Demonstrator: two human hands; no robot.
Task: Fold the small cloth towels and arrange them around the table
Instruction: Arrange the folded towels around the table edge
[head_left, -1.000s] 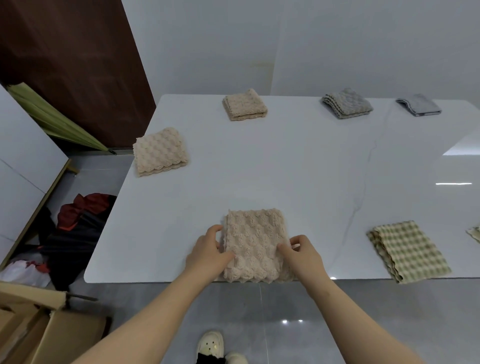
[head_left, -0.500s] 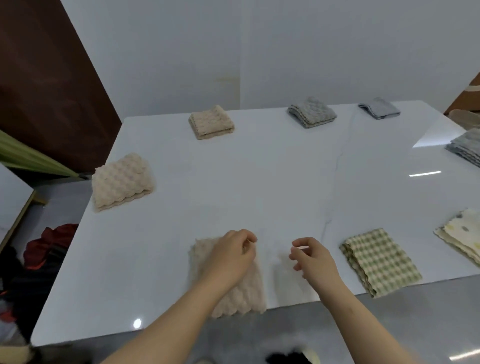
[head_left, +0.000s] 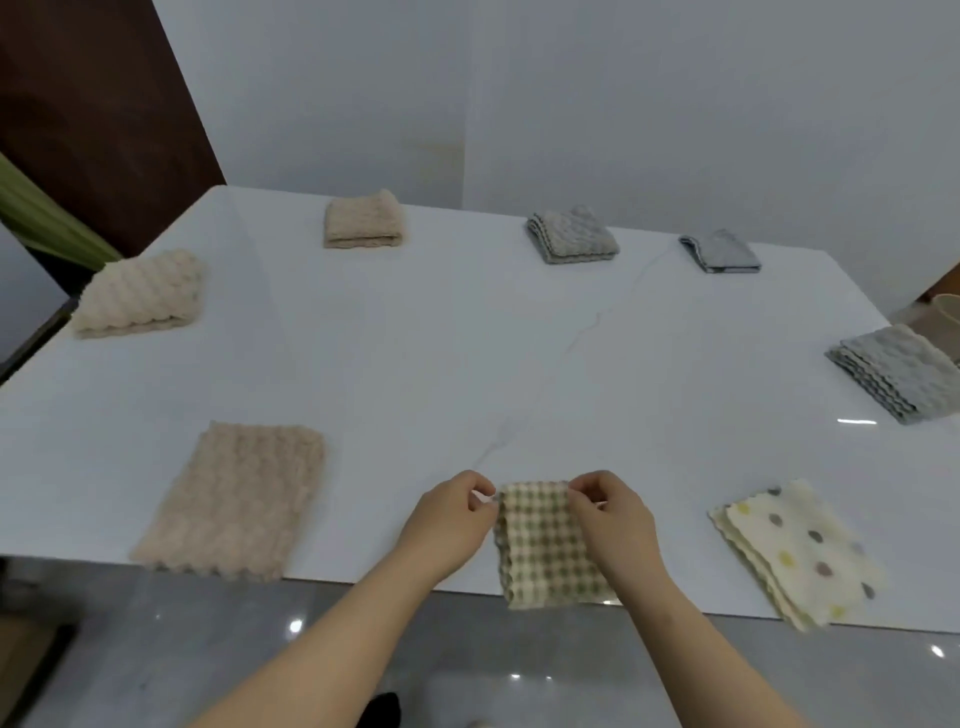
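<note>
Fingers of both our hands are pinched shut on the far corners of the checked towel, the left hand on its left corner and the right hand on its right. The towel lies folded at the near edge of the table, its near end just over the rim, between the beige towel and the dotted towel. To do this well, we judge we should draw both corners evenly so the far edge runs square to the table edge, lift little so the layers stay stacked, and leave like gaps to both neighbours. Of containers we see none on the table; a pale object at the right frame edge is too cropped to tell.
</note>
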